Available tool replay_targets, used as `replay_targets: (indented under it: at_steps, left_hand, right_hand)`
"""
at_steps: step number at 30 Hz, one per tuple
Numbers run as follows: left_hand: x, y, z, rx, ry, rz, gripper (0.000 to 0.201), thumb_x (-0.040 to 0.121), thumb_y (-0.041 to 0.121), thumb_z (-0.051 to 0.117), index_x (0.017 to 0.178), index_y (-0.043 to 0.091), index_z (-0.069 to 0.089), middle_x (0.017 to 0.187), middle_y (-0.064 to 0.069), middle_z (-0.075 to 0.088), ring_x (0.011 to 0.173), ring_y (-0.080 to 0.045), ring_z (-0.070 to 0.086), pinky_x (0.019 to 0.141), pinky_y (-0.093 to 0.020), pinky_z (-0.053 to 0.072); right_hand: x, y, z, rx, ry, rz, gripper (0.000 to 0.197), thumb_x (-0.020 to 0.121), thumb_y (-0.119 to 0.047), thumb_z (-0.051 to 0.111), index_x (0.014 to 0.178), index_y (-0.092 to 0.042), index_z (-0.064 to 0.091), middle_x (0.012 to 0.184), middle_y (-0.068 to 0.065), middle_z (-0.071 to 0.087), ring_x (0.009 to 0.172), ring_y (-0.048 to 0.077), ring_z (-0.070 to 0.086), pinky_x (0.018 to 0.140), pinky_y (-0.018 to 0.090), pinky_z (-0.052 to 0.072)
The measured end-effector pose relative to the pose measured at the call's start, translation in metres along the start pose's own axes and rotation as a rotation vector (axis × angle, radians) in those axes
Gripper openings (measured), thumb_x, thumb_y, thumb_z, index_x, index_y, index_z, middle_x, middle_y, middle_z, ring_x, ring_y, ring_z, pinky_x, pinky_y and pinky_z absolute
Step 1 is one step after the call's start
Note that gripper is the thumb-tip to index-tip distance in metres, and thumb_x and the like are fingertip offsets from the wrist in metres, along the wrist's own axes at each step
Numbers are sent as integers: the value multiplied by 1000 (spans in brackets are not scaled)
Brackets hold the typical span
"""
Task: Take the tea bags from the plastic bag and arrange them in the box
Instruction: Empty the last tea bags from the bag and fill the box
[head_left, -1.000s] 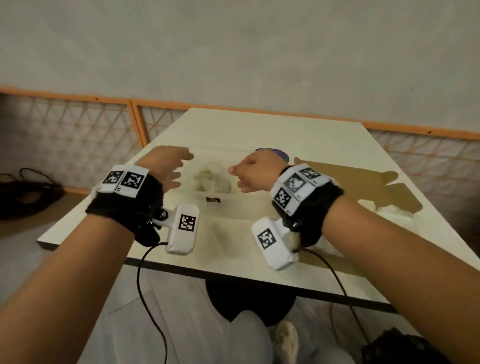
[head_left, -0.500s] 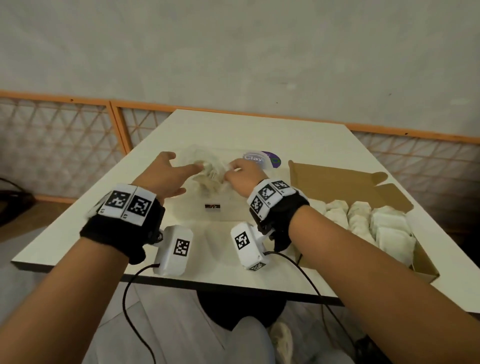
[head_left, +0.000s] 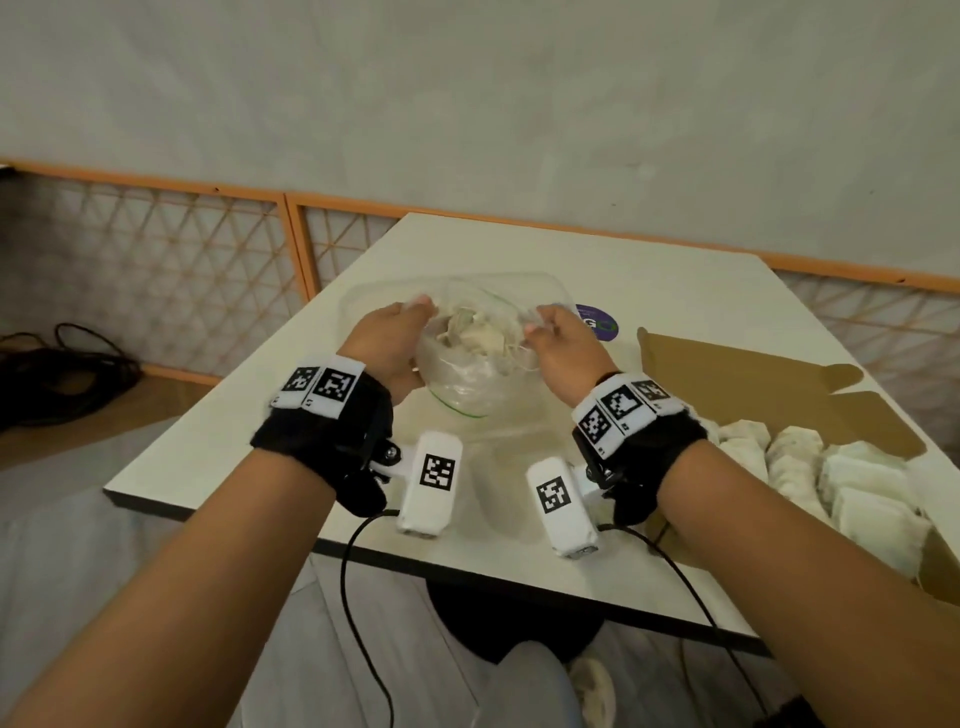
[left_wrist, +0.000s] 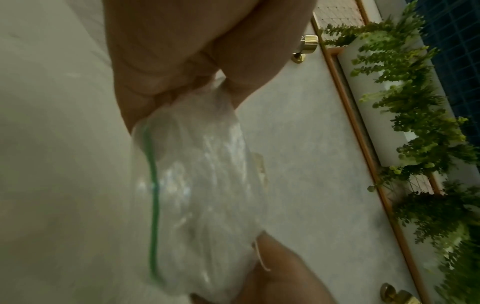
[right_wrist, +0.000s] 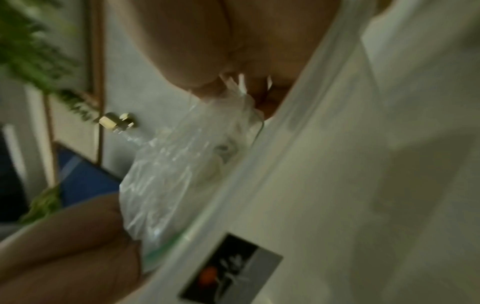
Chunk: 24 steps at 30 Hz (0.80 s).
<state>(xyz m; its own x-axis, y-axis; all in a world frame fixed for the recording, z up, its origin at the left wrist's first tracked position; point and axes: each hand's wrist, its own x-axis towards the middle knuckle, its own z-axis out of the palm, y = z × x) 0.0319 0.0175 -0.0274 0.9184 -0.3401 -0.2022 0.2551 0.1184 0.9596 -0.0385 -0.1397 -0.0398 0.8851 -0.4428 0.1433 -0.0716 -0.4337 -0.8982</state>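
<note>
— What is behind the table (head_left: 649, 291)?
— A plain grey-white wall (head_left: 467, 93); along its foot, from nine to three o'clock, runs an orange-framed lattice panel (head_left: 156, 270).
— And lower?
— At nine o'clock black cables (head_left: 57, 374) lie on a brown floor (head_left: 78, 441); green plants (left_wrist: 415, 123) stand beside the wall.

Soft, even, dim indoor light. The head view is fairly sharp, bowed at its edges, with faint shadows on the counter (head_left: 649, 270) below the fingers (head_left: 421, 304). Both wrist views are motion-blurred; glare speckles the plastic bag (left_wrist: 207, 185) between the fingers.
</note>
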Motion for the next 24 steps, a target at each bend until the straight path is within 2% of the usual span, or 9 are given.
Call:
replay_targets:
  at_steps: [3, 5, 6, 8, 11, 14, 18, 21, 24]
  left_hand:
    - [4, 2, -1, -41, 55, 30, 32, 96, 26, 53, 120, 5, 56, 117, -13, 66, 104, -29, 65, 88, -50, 53]
    - [6, 4, 1, -87, 41, 50, 37, 95, 25, 55, 123, 2, 54, 119, -16, 65, 107, -33, 64, 88, -52, 52]
    - [5, 5, 3, -126, 13, 53, 37, 95, 22, 55, 124, 0, 54, 119, -18, 65, 107, -34, 64, 89, -52, 52]
    - [2, 4, 8, -201, -51, 37, 36, 96, 18, 54, 125, -3, 53, 118, -20, 65, 106, -34, 65, 92, -49, 52]
    - [-4, -1, 14, -296, -210, -22, 43, 97, 23, 53, 129, -5, 49, 123, -22, 62, 110, -34, 63, 99, -47, 47]
    - [-12, -2, 19, -314, -350, -86, 39, 96, 21, 53, 128, -2, 53, 125, -21, 62, 114, -30, 62, 97, -42, 49]
    - [-15, 0, 20, -348, -299, -122, 41, 95, 22, 56, 129, -1, 53, 128, -19, 61, 113, -30, 62, 98, -45, 48]
    - [-17, 2, 23, -329, -279, -130, 38, 100, 31, 45, 123, 4, 57, 115, -14, 68, 99, -26, 68, 84, -39, 56]
    - [-18, 3, 25, -251, -294, -129, 43, 102, 38, 34, 114, 7, 60, 96, -10, 73, 81, -21, 72, 67, -31, 59]
  right_hand:
    - [-10, -19, -6, -100, 260, -272, 27, 86, -22, 60, 112, -20, 53, 104, -2, 46, 93, 12, 48, 84, 19, 39]
    - [-21, -34, -7, -153, 226, -407, 27, 84, -27, 63, 109, -22, 53, 98, -4, 48, 83, 7, 48, 75, 11, 38]
    - [-24, -38, -5, -218, 165, -410, 30, 83, -31, 64, 110, -23, 52, 99, -3, 50, 82, 6, 49, 72, 11, 38]
    - [-25, -39, -2, -386, 65, -328, 41, 84, -37, 63, 119, -21, 49, 110, 0, 52, 95, 12, 52, 80, 20, 39]
    - [-23, -39, -5, -471, 23, -215, 52, 84, -40, 62, 128, -17, 45, 119, 6, 56, 110, 21, 52, 86, 27, 40]
    - [-27, -42, -13, -471, 14, -210, 48, 85, -38, 62, 128, -22, 47, 110, 4, 60, 102, 21, 56, 78, 23, 37]
    - [-39, -44, -13, -391, -69, -305, 48, 85, -23, 62, 127, -30, 41, 89, 7, 61, 80, 23, 60, 73, 32, 49]
    - [-36, -40, -14, -358, -126, -361, 53, 85, -21, 62, 129, -35, 37, 96, 7, 60, 81, 22, 59, 75, 32, 49]
    - [-30, -33, -12, -347, -165, -400, 54, 85, -27, 62, 131, -39, 37, 112, 1, 57, 98, 15, 55, 86, 25, 44]
